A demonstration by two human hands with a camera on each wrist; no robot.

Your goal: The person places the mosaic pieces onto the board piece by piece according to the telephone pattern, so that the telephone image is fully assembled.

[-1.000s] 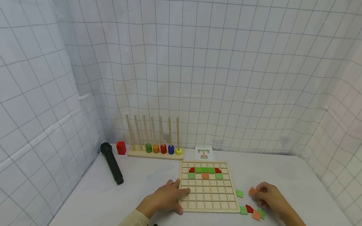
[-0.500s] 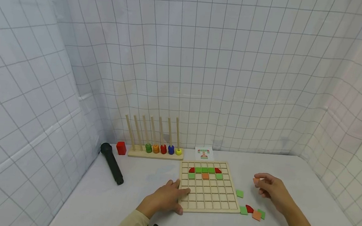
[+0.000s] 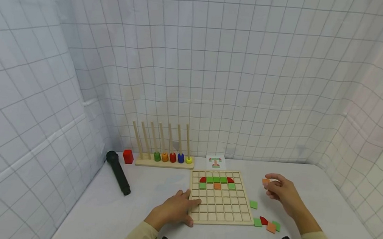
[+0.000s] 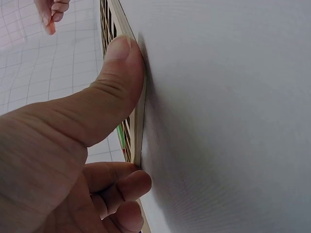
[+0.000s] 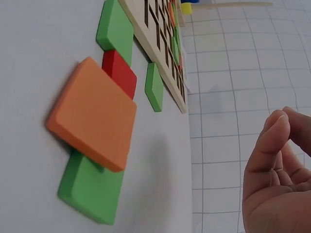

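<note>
My left hand [image 3: 175, 209] rests at the left edge of a wooden grid board [image 3: 221, 209]. Its index finger lies over the board, and its thumb [image 4: 119, 73] touches the edge in the left wrist view. To the right of the board, my right hand [image 3: 282, 192] pinches an orange tile [image 3: 266, 181] between thumb and fingertips, raised above the table. Near the top of the grid lie green squares [image 3: 216, 179], two red rounded tiles [image 3: 230, 180] and an orange square [image 3: 217, 186]. Below the right hand, a loose orange tile [image 5: 95, 114] overlaps a green one [image 5: 92, 189].
Loose green tiles [image 3: 254, 204] and a red rounded tile [image 3: 263, 220] lie by the board's right side. A pattern card [image 3: 216, 162] sits behind it. Farther left stand a peg rack with beads [image 3: 164, 164], a red block [image 3: 128, 156] and a black microphone [image 3: 118, 173].
My right hand has lifted the orange tile off the table, moving away from me and then a little left toward the board. The left hand and the board have stayed put.
</note>
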